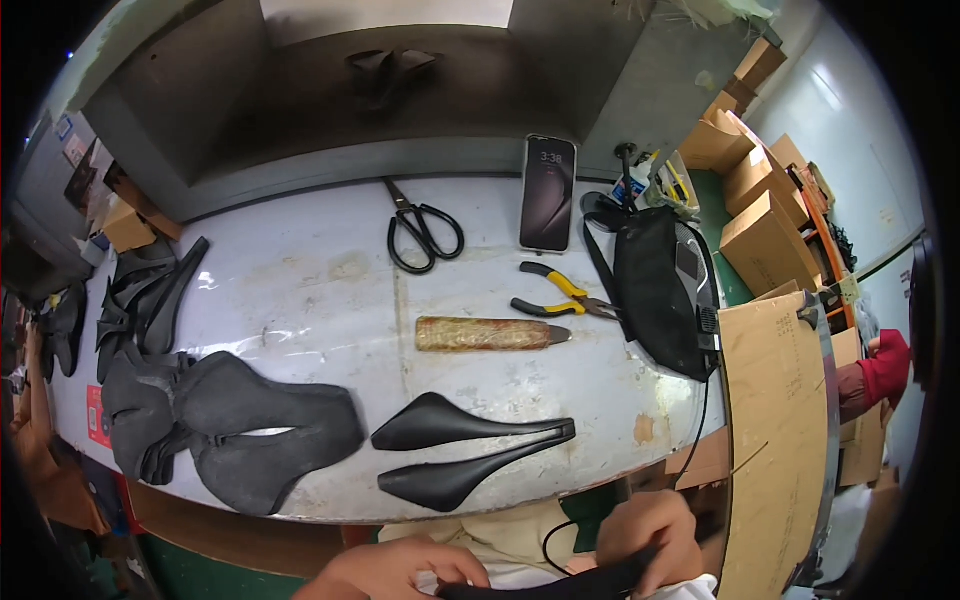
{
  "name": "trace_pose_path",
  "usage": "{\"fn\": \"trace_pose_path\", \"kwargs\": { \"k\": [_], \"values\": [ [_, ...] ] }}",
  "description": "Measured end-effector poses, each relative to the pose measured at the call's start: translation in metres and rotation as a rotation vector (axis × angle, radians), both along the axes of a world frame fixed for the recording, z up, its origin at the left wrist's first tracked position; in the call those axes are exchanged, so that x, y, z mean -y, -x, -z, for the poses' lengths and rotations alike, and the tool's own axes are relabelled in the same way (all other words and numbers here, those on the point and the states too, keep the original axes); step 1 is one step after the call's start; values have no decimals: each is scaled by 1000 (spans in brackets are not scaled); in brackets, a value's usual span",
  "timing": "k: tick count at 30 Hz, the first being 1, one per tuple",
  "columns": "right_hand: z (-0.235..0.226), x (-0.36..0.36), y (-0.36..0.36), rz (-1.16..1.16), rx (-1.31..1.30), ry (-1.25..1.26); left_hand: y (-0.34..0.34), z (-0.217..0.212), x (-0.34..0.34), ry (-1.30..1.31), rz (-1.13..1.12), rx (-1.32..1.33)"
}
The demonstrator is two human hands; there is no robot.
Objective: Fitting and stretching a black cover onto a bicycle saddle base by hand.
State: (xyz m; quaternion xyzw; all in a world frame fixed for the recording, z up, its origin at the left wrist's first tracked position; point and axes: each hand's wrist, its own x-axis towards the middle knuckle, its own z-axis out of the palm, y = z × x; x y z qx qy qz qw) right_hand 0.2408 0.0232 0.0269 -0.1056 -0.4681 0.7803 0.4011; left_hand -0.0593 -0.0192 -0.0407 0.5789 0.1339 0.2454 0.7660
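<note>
At the lower edge, my left hand [395, 570] is closed, its fingers curled at one end of a black piece [585, 582]. My right hand [655, 535] grips the other end between thumb and fingers. Most of this piece is cut off by the frame, so its kind is hidden. Just beyond my hands, on the table, lies a smooth black bicycle saddle [430, 425] with a long split down its middle. To its left are dark grey padded saddle-shaped pieces [260, 420], several stacked and overlapping.
On the white table [310, 290] lie black-handled scissors [425, 235], yellow-and-black pliers [565, 290], a tape-wrapped tool [485, 334] and a phone [547, 195]. A black bag [655, 290] trails a cord at right. More black saddles [150, 295] sit far left. A grey metal housing [400, 160] stands behind; cardboard boxes [770, 240] at right.
</note>
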Motion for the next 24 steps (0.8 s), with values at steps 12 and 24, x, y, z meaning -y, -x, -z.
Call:
{"fn": "trace_pose_path", "kwargs": {
  "k": [12, 24],
  "values": [
    [-7, -31, -31, -76, -175, -329, -45, -32, 16, 969, -288, 278],
    [-31, -25, -15, -1, -379, -306, -108, -16, -11, 1013, -249, 386]
  ]
}}
